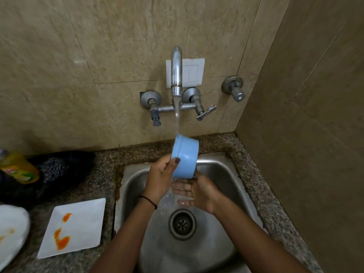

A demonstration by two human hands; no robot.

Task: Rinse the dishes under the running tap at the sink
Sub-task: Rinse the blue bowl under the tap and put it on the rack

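Currently my left hand (pixel 160 174) grips the blue bowl (pixel 185 156) at frame centre, thumb across its outer wall. The bowl is tipped on its side under the tap (pixel 176 69), and the water stream (pixel 177 119) hits its upper edge. Just below it my right hand (pixel 199 191) holds nothing, fingers straight and loosely spread in the runoff. Both are over the steel sink (pixel 222 174). Lower left, on the counter: 1 square white plate (pixel 74 227) with orange smears. Left edge: a yellow soap bottle (pixel 18 168).

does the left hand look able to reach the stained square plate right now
Probably not yet: the left hand grips the blue bowl under the tap stream. The square plate lies uncovered on the counter left of the sink, so the way looks free once the bowl is released.
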